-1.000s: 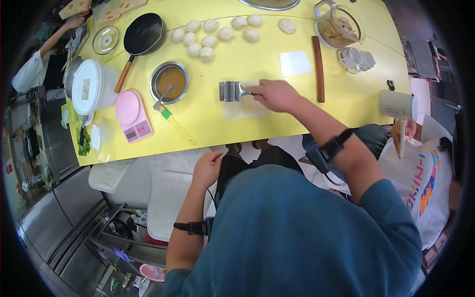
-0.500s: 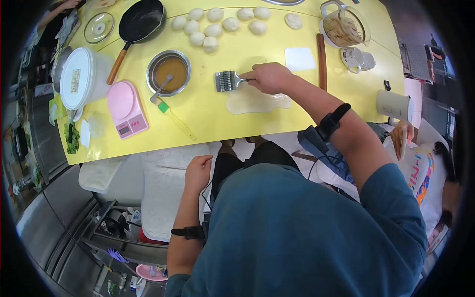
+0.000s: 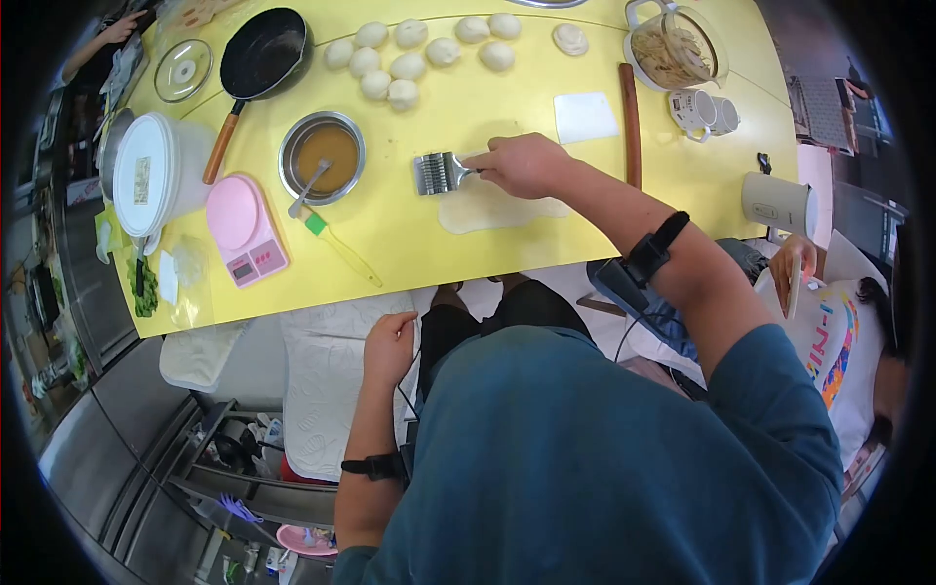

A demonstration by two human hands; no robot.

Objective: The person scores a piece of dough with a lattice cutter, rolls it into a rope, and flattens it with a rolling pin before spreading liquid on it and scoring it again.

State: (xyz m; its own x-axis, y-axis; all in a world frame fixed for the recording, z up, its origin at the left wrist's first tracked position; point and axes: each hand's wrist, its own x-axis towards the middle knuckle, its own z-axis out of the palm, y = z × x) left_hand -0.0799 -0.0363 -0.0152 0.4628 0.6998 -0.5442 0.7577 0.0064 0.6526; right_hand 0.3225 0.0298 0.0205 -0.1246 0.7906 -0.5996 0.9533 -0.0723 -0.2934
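My right hand point(image 3: 522, 166) is closed on the handle of a metal roller cutter point(image 3: 438, 174), whose row of discs rests at the upper left edge of a flat dough sheet point(image 3: 478, 212). The hand and forearm cover part of that sheet. My left hand point(image 3: 390, 346) hangs below the table edge with fingers curled, and whether anything is in it cannot be made out. Several dough balls point(image 3: 408, 66) sit at the back of the yellow table. A metal bowl point(image 3: 322, 156) of brown liquid stands to the left, beside a green brush point(image 3: 336, 242).
On the left are a pink scale point(image 3: 244, 229), a white tub point(image 3: 156, 175) and a black pan point(image 3: 266, 54). A wooden rod point(image 3: 632, 127), a white scraper point(image 3: 585, 117), cups point(image 3: 692, 112) and a glass pot point(image 3: 673, 49) stand right. Another person point(image 3: 829, 322) holds a phone.
The view has shifted slightly. My right hand and the cutter are a little further left and lower in view, still near the sheet's upper edge. My left hand stays below the table edge.
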